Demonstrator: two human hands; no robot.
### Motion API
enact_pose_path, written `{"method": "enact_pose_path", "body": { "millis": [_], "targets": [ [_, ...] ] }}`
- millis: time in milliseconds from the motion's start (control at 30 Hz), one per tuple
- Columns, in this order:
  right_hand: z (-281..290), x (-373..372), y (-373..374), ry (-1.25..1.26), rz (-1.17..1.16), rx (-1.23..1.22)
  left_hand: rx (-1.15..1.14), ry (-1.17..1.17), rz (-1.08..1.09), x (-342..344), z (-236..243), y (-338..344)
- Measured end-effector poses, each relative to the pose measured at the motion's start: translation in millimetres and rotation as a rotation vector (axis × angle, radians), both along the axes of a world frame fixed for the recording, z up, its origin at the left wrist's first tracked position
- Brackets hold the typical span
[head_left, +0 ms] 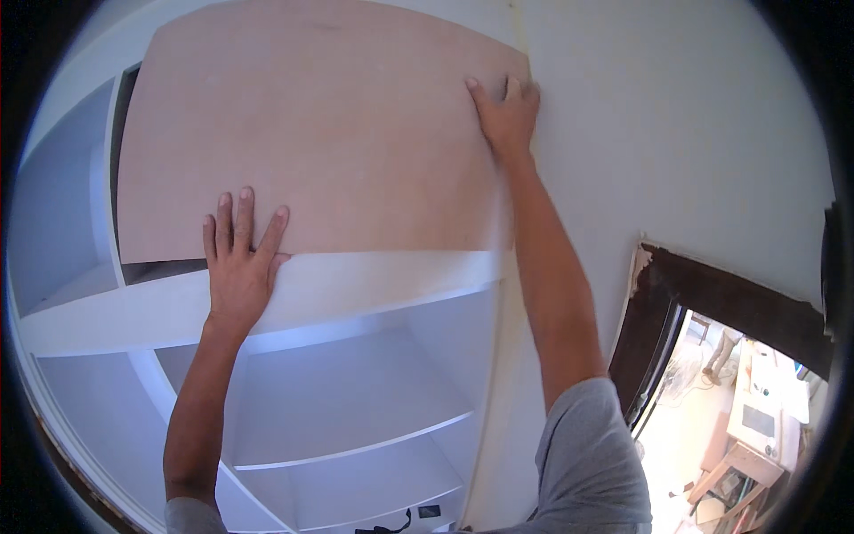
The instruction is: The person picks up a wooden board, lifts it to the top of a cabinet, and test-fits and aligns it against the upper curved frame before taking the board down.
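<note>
Soft, even daylight fills the sharp centre, the doorway (pixel 738 392) at four o'clock glares nearly white, cool bluish shadow sits inside the shelves (pixel 347 400) toward seven o'clock, and straight edges bow into a black fisheye rim.

Plywood panel (pixel 311 133): pale wood, matt, smooth. Shelf unit (pixel 356 392): white painted, satin.
</note>
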State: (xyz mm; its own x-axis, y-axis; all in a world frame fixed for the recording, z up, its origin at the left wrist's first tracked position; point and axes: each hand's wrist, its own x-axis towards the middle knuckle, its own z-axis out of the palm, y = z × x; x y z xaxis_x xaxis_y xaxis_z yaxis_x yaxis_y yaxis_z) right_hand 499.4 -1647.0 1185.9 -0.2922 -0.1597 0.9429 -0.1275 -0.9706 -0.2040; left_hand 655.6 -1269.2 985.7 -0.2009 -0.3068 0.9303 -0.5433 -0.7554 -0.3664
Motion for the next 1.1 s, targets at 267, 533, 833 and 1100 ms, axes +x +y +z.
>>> {"method": "enact_pose_path", "body": {
  "millis": [267,533,833,1100],
  "targets": [
    [-65.6,1.9,9.8,-0.147,0.096,0.313,0.002,0.006,0.002,-6.2,3.9,-2.9],
    [-8.8,10.4,4.7,-0.13,0.197,0.035,0.011,-0.013,0.056,4.7,-5.6,2.9],
    [9.3,5.4,0.4,-0.223,0.247,0.083,-0.058,-0.097,0.073,5.7,13.8,8.8],
    [-19.6,-4.9,11.0,-0.147,0.311,0.012,-0.051,-0.107,0.04,11.2,12.7,15.9]
  ]
}}
